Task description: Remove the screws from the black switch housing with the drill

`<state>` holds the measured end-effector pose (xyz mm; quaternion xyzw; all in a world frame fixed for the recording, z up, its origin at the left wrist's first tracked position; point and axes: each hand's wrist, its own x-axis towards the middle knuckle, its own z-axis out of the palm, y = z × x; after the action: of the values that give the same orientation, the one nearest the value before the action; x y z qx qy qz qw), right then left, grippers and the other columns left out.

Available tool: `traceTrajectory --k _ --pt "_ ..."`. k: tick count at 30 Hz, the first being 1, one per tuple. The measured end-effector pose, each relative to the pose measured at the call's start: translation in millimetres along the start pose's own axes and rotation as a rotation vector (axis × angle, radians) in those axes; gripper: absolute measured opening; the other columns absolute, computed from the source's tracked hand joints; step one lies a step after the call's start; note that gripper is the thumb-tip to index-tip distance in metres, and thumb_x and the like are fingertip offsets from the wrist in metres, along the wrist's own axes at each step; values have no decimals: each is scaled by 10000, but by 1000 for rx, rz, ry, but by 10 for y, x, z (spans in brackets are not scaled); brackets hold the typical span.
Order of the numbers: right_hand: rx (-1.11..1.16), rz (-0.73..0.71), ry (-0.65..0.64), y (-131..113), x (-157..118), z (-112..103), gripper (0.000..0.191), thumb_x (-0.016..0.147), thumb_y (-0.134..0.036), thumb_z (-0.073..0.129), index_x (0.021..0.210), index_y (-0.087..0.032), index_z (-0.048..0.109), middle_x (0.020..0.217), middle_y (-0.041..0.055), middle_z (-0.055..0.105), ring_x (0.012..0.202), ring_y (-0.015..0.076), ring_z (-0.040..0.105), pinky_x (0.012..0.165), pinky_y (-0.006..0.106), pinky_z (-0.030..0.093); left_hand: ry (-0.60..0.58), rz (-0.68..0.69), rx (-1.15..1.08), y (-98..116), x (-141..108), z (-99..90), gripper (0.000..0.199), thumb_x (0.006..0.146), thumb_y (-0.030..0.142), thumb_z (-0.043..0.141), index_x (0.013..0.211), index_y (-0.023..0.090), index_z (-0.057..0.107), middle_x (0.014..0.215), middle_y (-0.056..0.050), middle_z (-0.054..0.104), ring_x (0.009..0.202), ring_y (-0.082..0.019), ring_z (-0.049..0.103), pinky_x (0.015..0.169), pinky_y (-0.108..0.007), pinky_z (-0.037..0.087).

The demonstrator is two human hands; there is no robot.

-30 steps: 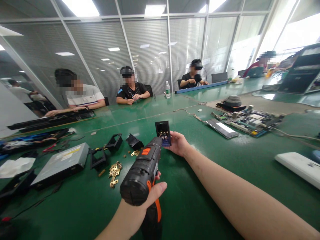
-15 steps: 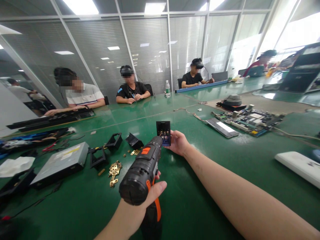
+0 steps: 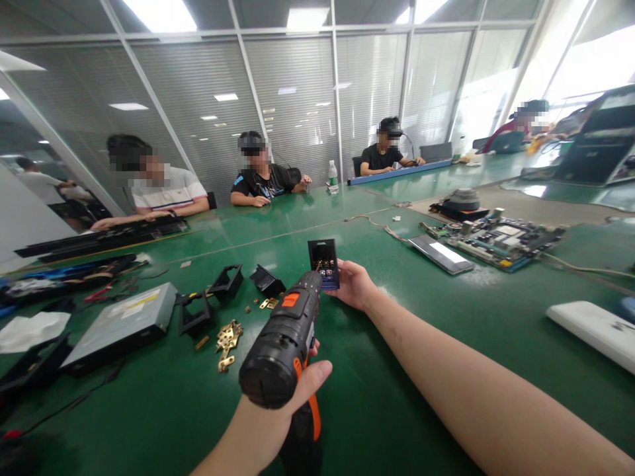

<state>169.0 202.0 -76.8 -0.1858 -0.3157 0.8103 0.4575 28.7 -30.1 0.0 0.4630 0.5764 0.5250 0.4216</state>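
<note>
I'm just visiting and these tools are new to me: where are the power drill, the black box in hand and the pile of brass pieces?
Power drill [image 3: 280,338], head view: on its dark body.
Black box [image 3: 323,254], head view: on its open inside.
Brass pieces [image 3: 228,338], head view: mid-pile.

Drill [image 3: 280,340] just before the box [image 3: 323,254], frames [image 3: 231,290] and brackets [image 3: 229,338] to their left on the table [image 3: 372,396], drive [image 3: 124,324] farther left, slab [image 3: 440,254] and circuit board [image 3: 501,239] over to the right, bottle [image 3: 332,177] behind
</note>
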Motion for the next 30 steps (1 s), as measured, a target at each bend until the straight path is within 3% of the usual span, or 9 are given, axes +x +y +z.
traceTrajectory --k 16,30 --pt "13 -14 -21 8 2 -23 257 746 -321 665 977 -213 635 884 48 743 735 208 662 613 308 520 -42 6 1 52 -2 4 222 709 355 848 847 241 717 972 -48 728 1046 -316 680 1040 -496 482" --pt "21 0 15 1 -14 5 231 770 -311 659 972 -200 654 875 50 745 729 201 664 623 306 526 -32 -11 -5 2 2 -17 279 709 371 863 916 237 732 1026 -67 739 1107 -342 672 1085 -541 463"
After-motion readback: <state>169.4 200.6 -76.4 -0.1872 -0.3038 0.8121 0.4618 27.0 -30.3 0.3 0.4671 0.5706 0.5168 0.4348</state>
